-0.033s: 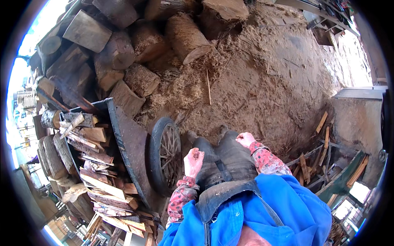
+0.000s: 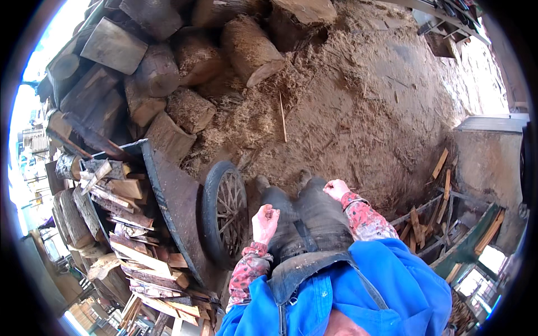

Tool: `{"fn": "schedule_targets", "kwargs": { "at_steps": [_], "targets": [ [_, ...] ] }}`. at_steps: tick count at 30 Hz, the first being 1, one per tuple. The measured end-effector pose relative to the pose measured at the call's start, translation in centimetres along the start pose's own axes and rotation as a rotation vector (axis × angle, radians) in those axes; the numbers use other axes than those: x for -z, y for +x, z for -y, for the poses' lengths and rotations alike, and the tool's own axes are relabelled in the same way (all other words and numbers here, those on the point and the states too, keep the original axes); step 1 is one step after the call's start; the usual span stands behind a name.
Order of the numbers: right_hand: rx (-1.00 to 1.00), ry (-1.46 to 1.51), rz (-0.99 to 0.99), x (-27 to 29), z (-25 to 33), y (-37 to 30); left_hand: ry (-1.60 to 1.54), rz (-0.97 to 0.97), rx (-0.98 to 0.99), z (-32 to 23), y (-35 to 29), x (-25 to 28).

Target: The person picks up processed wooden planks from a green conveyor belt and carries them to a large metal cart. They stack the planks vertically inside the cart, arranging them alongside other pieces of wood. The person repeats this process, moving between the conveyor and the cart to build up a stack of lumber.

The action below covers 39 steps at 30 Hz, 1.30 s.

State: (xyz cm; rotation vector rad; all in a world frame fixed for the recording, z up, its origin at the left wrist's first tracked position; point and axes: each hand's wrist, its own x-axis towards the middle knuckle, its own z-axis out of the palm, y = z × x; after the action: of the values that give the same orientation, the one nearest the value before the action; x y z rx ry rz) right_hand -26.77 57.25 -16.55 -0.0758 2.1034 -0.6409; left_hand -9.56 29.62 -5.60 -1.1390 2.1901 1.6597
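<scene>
My left hand point(image 2: 265, 223) is held in front of my left thigh, its fingers curled closed with nothing showing in them. Over by my right thigh, my right hand point(image 2: 336, 190) is also loosely closed, and no object shows in it. Both forearms wear red patterned sleeves under a blue garment point(image 2: 392, 280). Dark, dirty trousers point(image 2: 319, 218) cover my legs. Nearest to my left hand is the spoked wheel point(image 2: 225, 213) of a cart point(image 2: 168, 196), whose bed holds split firewood point(image 2: 140, 252). A gap separates that hand from the wheel.
Large cut logs point(image 2: 252, 50) are piled at the far left. Sawdust and chips cover the brown ground point(image 2: 347, 106), where a thin wood sliver point(image 2: 283, 116) lies. On the right, a metal-framed bin point(image 2: 465, 241) with wood pieces stands near a large brownish box-shaped thing point(image 2: 485, 157).
The surroundings sit slightly further left in the picture, as if my head turned a little. Both hands keep nearly the same place and closed shape.
</scene>
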Motion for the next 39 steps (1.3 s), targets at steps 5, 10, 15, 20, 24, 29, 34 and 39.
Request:
{"fn": "schedule_targets", "kwargs": {
  "at_steps": [5, 10, 15, 20, 24, 29, 34, 39],
  "targets": [
    [-0.078, -0.013, -0.05, -1.1, -3.8, 4.7, 0.224, 0.119, 0.083, 3.9, 2.6, -2.5],
    [-0.139, -0.024, -0.033, -5.7, -6.8, 11.5, 0.333, 0.175, 0.166, 9.3, 6.7, -3.1],
    [-0.106, -0.181, -0.039, -12.9, -8.7, 21.3, 0.259, 0.143, 0.275, 14.5, 10.9, -4.0],
    [-0.019, -0.297, -0.064, -19.2, -9.6, 35.4, -0.002, 0.111, 0.222, 18.1, 16.6, -7.1],
    [-0.155, -0.334, -0.101, -22.3, -9.2, 46.8, -0.138, 0.085, 0.159, 20.7, 20.8, -9.9],
    [-0.056, -0.299, -0.211, -23.7, -8.1, 56.2, -0.283, 0.116, 0.213, 22.5, 25.0, -10.7],
    [-0.075, -0.35, -0.15, -23.6, -6.9, 61.6, -0.226, 0.154, 0.242, 22.9, 29.0, -10.0],
    [-0.177, -0.42, -0.206, -24.7, -7.1, 64.9, -0.242, 0.189, 0.218, 22.0, 31.3, -10.0]
  ]
}}
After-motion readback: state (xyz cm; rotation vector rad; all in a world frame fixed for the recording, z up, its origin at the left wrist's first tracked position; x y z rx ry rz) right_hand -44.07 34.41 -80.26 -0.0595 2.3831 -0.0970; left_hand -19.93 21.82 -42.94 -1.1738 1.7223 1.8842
